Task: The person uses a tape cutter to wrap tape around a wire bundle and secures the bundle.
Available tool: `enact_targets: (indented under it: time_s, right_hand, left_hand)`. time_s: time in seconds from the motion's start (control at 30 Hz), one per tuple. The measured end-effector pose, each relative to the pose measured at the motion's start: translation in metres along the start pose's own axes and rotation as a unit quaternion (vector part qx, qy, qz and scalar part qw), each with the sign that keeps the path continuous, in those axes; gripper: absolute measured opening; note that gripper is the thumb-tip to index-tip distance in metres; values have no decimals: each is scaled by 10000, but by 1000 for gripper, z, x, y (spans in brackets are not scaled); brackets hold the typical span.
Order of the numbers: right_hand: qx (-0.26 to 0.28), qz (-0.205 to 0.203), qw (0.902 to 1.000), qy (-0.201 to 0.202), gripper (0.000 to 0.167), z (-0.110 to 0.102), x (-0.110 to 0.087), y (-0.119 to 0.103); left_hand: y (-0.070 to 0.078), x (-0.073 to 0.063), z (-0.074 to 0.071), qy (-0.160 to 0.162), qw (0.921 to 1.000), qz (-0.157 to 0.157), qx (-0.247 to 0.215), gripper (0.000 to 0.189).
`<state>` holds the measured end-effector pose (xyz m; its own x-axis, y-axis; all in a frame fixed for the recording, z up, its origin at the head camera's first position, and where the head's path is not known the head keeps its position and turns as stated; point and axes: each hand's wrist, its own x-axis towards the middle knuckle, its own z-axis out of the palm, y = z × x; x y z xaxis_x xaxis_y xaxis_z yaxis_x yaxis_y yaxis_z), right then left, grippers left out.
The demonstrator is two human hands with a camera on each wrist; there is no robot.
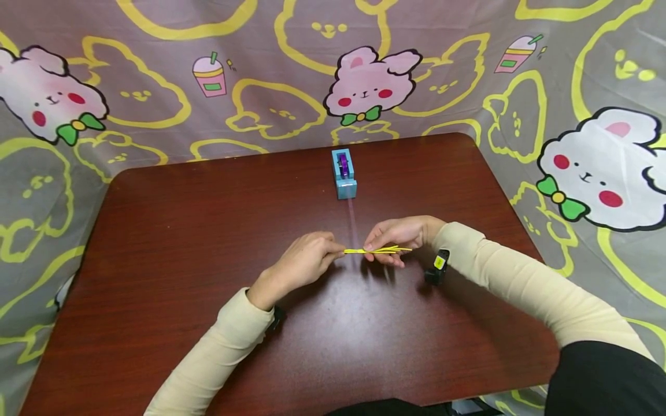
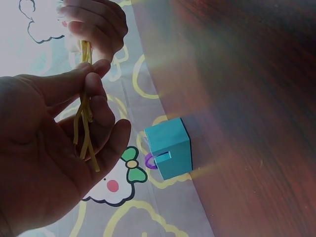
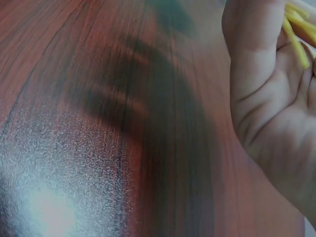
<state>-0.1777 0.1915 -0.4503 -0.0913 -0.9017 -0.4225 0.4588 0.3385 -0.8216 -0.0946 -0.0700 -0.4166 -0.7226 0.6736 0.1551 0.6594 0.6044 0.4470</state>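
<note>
A slim bundle of yellow strands (image 1: 386,250) lies sideways, left end pinched by the left hand (image 1: 308,258), middle by the right hand (image 1: 396,233); a translucent tape strip (image 1: 351,218) (from the blue boxy dispenser (image 1: 347,190)) reaches it crosswise between them.

Beyond and beside your glossy red-brown worktop (image 1: 198,231) you have grey fabric (image 1: 291,70) printed with white cartoon rabbits (image 1: 364,82), pink drink cups (image 1: 210,76) and yellow outlines (image 1: 189,32).

On the table (image 1: 198,225), a dispenser (image 1: 346,189) stands behind strands (image 1: 387,251)
</note>
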Motion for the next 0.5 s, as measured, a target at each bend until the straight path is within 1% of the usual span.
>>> enact_targets:
  time_s: [0.2,0.3,0.4,0.5]
  right_hand:
    - [-378,272,9986,242,38,4,-2,-7]
    - [-880,302,9952,314,40,9,-4,-12]
    - [-1591,170,9862,426,38,15,-6,-17]
    - [-2283,-40,9713,666,34,24,-9,-22]
  left_hand:
    - [0,0,0,-59,9999,-97,-51,15]
    - [0,0,1,-85,9997,-149,-145,16]
    - [-1,-1,1,-116,9994,-203,-252,16]
    - [-2,-1,1,-125,9990,-239,-345,16]
